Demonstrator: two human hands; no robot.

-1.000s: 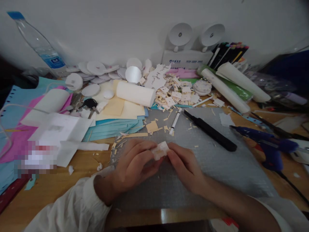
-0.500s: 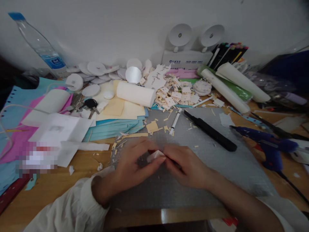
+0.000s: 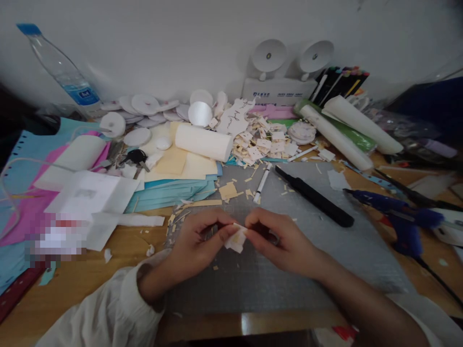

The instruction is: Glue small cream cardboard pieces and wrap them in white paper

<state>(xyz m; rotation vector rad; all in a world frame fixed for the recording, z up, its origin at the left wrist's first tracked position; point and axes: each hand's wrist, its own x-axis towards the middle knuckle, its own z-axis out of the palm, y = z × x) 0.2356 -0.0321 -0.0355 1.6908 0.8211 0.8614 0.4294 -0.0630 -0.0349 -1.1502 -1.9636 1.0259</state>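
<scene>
From my end I saw the pen [image 3: 262, 183] and the black tool [image 3: 314, 195] lying on the mat [image 3: 260, 294] beyond the hands, scraps [image 3: 228, 191] near the pen, and the glue gun [image 3: 401, 214] off to the right. The left hand [image 3: 198, 243] and the right hand [image 3: 280, 241], both curled, pinched the white piece [image 3: 235, 242] between them over the mat. Its free edge pointed toward the mat's near side; partly covered, its long axis I couldn't tell.

One bare left hand [image 3: 191, 248] and one bare right hand [image 3: 289, 243] share one small white papery piece [image 3: 236, 240]. There are two round white lamp heads [image 3: 268, 55] — plus one clear, blue-capped plastic bottle [image 3: 60, 67] and one blue plastic glue gun [image 3: 402, 210].
</scene>
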